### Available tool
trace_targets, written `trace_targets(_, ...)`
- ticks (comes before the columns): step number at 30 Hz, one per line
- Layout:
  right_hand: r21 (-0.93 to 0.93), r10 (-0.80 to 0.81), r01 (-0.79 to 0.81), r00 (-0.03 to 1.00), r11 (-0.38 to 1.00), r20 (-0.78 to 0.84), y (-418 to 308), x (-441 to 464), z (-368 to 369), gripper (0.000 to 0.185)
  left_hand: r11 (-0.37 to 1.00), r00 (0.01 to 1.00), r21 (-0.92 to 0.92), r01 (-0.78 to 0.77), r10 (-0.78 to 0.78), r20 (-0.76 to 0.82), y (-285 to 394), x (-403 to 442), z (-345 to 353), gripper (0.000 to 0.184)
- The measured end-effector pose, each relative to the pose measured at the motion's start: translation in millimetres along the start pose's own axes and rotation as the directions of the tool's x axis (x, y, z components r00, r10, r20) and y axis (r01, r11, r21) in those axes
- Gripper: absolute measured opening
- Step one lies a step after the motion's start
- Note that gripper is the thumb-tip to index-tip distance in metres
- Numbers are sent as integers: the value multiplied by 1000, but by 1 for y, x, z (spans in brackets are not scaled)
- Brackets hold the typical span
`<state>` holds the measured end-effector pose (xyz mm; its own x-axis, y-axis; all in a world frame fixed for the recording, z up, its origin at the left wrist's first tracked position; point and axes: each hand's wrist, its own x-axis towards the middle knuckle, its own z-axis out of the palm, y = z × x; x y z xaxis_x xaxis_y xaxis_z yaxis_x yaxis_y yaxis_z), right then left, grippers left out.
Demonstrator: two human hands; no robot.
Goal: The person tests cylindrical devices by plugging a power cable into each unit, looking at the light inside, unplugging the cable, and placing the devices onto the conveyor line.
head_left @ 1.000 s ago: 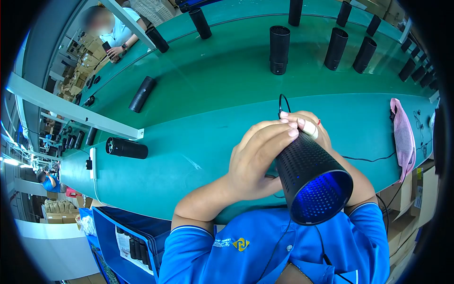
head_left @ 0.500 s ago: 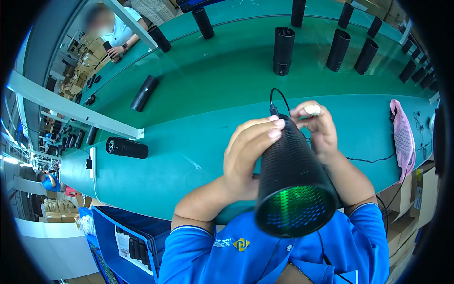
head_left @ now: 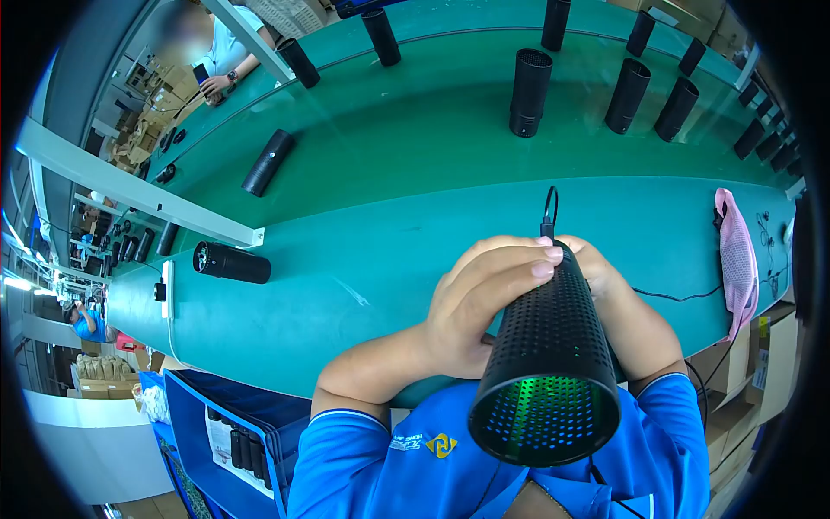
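2 hands (head_left: 474, 298) flank the cylinder (head_left: 553, 333) near the bench edge (head_left: 259, 377).

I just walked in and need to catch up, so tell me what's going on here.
A person in a blue shirt is handling a black perforated cylinder over a green workbench. The left hand grips it towards its far end; the right hand is at that end too, its fingertips mostly hidden. A black cable loops up there, and green and blue light shows inside the near, open end. Another black cylinder lies on its side to the left.
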<state>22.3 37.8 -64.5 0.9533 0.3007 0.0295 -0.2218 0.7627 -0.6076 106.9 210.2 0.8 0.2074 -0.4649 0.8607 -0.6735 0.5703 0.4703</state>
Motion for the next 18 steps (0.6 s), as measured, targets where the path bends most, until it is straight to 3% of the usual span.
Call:
trace_targets(3,-69,-57,46,985,997,-163,-2,-5,4,16,1000,998,25,-7,6,55,1,2,2,49)
trace_targets(9,-24,-102,100,990,995,-101,-1,2,6,29,998,997,69,7,-13,78,4,2,0,52)
trace_targets(13,-104,-161,139,957,985,-242,1,11,11,34,989,993,149,6,-24,115,6,3,-3,54)
trace_targets(18,-57,-132,124,978,991,-162,2,14,6,30,990,995,141,24,-38,97,2,1,-6,56)
